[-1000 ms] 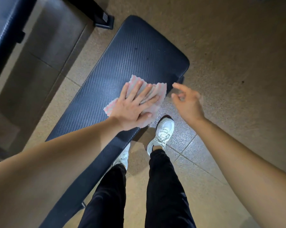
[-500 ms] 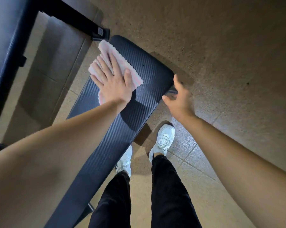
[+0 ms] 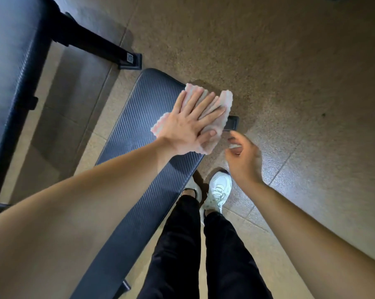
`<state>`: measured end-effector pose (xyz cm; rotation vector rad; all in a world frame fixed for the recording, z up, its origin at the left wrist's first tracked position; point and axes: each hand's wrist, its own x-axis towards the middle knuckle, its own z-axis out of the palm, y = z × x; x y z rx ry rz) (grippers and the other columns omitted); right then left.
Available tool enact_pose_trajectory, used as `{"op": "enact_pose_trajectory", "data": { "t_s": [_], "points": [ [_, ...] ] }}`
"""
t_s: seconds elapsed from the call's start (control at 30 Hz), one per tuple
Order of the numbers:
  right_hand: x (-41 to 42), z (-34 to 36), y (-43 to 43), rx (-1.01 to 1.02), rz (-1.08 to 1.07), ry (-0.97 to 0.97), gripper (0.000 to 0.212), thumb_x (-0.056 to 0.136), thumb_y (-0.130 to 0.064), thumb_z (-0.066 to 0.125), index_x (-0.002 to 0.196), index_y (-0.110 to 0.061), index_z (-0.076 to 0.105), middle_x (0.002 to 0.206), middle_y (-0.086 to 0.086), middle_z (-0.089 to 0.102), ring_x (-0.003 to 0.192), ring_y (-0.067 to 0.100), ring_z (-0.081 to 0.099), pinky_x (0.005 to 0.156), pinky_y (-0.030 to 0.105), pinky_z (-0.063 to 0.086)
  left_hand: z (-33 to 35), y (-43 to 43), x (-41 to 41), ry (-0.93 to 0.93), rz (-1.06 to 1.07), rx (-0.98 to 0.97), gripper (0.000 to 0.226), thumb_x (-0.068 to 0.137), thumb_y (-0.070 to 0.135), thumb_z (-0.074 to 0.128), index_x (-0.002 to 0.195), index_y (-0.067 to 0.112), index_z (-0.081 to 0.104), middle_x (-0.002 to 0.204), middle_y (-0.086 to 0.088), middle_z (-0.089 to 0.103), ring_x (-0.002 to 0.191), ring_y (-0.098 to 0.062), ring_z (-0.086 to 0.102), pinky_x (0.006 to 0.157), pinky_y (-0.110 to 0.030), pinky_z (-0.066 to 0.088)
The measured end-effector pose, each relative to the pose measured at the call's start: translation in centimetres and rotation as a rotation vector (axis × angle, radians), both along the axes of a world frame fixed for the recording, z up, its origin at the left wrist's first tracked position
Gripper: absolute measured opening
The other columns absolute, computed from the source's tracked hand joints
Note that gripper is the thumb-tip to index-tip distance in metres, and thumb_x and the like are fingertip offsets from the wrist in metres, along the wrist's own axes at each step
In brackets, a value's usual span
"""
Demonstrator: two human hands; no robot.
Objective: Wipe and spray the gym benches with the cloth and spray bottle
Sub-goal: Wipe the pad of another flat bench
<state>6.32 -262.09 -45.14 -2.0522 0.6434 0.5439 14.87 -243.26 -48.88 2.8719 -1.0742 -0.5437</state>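
- The left hand (image 3: 188,128) is pressing flat on the cloth (image 3: 224,100). Its fingers are lying straight and spread, with the thumb along the cloth's near edge. The hand is released, not clutching, just palm and fingers bearing down.
- The cloth, pale pink with a wavy edge, is lying at the far right corner of the desk (image 3: 143,117). Its right part is hanging out past the desk's right edge.
- The desk, dark and ribbed, is running from the near left up toward the far middle of the scene.
- The right hand (image 3: 244,160) is hovering just right of the desk, near the cloth but apart from it. Its fingers are loosely curled and grasping nothing.
- A black bracket (image 3: 231,123) is poking out beside the cloth's right edge, just beyond the right hand.
- Down near, two legs in black trousers (image 3: 225,255) are standing beside the desk's right edge, with a white shoe (image 3: 217,190) showing on the speckled floor (image 3: 268,61).
- On the far left, another bench (image 3: 7,61) is filling the edge of the view. Its black frame bar (image 3: 100,47) is reaching across the floor toward the desk's far end.
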Motion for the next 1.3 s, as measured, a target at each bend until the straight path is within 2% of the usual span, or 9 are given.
{"op": "enact_pose_trajectory", "data": {
  "t_s": [0.17, 0.4, 0.57, 0.7, 0.83, 1.0, 1.13, 1.2, 1.3],
  "points": [
    [0.0, 1.6, 1.9, -0.003, -0.002, -0.114, 0.045, 0.092, -0.004, 0.061, 0.135, -0.016, 0.062, 0.119, -0.001, 0.069, 0.089, 0.011, 0.064, 0.089, 0.036, 0.055, 0.7, 1.6, 5.5, -0.024, 0.219, 0.022, 0.058, 0.106, 0.056, 0.022, 0.152, 0.026, 0.04, 0.158, -0.006, 0.041, 0.149, -0.039, 0.029, 0.126, -0.055, 0.012],
    [9.3, 1.7, 5.1, -0.174, 0.218, -0.388, 0.052, 0.086, -0.017, 0.07, 0.136, -0.013, 0.061, 0.137, 0.006, 0.058, 0.123, 0.027, 0.056, 0.103, 0.035, 0.046, 2.2, 4.9, 7.2, -0.003, 0.401, -0.228, 0.059, 0.102, 0.046, 0.042, 0.158, 0.029, 0.037, 0.161, -0.009, 0.037, 0.144, -0.037, 0.036, 0.113, -0.052, 0.028],
    [15.0, -0.1, 7.5, -0.146, 0.674, -0.243, 0.086, 0.08, -0.035, 0.08, 0.155, -0.031, 0.038, 0.163, 0.003, 0.03, 0.143, 0.033, 0.034, 0.118, 0.043, 0.033, 3.5, 9.1, 3.0, -0.057, 0.747, -0.315, 0.059, 0.093, 0.033, 0.051, 0.148, 0.013, 0.05, 0.148, -0.009, 0.052, 0.129, -0.035, 0.049, 0.102, -0.047, 0.042],
    [15.9, -1.3, 8.8, -0.047, 0.818, -0.054, 0.091, 0.085, -0.032, 0.08, 0.156, -0.049, 0.025, 0.168, -0.004, 0.02, 0.15, 0.027, 0.026, 0.12, 0.042, 0.032, 3.6, 10.8, -2.6, 0.02, 0.908, -0.159, 0.065, 0.091, 0.042, 0.055, 0.15, 0.015, 0.045, 0.152, -0.011, 0.046, 0.133, -0.037, 0.044, 0.103, -0.051, 0.042],
    [17.0, -1.4, 10.5, -0.164, 0.9, -0.089, 0.076, 0.092, -0.028, 0.073, 0.155, -0.041, 0.034, 0.159, 0.001, 0.037, 0.138, 0.029, 0.044, 0.109, 0.042, 0.045, 2.8, 10.6, -6.1, 0.119, 0.928, -0.048, 0.08, 0.091, 0.05, 0.062, 0.157, 0.014, 0.035, 0.165, -0.015, 0.03, 0.151, -0.041, 0.027, 0.119, -0.056, 0.029],
    [19.7, -0.9, 12.5, -0.184, 0.76, -0.156, 0.046, 0.086, -0.019, 0.075, 0.131, -0.026, 0.068, 0.11, 0.002, 0.074, 0.103, 0.026, 0.067, 0.093, 0.036, 0.053, 2.0, 10.7, -6.4, 0.137, 0.952, -0.153, 0.08, 0.092, 0.045, 0.068, 0.158, 0.013, 0.035, 0.167, -0.013, 0.028, 0.155, -0.04, 0.019, 0.124, -0.056, 0.018],
    [22.6, -0.1, 13.5, -0.282, 0.681, -0.155, 0.011, 0.086, -0.019, 0.07, 0.096, -0.017, 0.074, 0.087, 0.002, 0.074, 0.084, 0.022, 0.064, 0.069, 0.028, 0.045, 2.1, 11.3, -6.4, 0.142, 0.943, -0.188, 0.083, 0.091, 0.046, 0.07, 0.159, 0.017, 0.034, 0.168, -0.009, 0.027, 0.155, -0.038, 0.02, 0.125, -0.055, 0.018],
    [24.6, 0.5, 13.6, -0.3, 0.63, -0.148, 0.01, 0.089, -0.016, 0.066, 0.095, -0.016, 0.073, 0.085, 0.0, 0.071, 0.08, 0.016, 0.059, 0.066, 0.025, 0.038, 2.2, 11.3, -6.5, 0.125, 0.952, -0.194, 0.084, 0.089, 0.044, 0.073, 0.158, 0.015, 0.036, 0.168, -0.01, 0.028, 0.155, -0.038, 0.021, 0.124, -0.055, 0.018],
    [27.5, 2.0, 13.3, -0.195, 0.493, -0.137, 0.016, 0.092, -0.015, 0.063, 0.106, -0.018, 0.07, 0.095, -0.005, 0.069, 0.091, 0.011, 0.063, 0.078, 0.026, 0.05, 2.2, 11.1, -6.5, 0.119, 0.942, -0.192, 0.083, 0.09, 0.044, 0.073, 0.158, 0.013, 0.036, 0.167, -0.012, 0.029, 0.155, -0.04, 0.02, 0.124, -0.056, 0.017]
  ]
}}
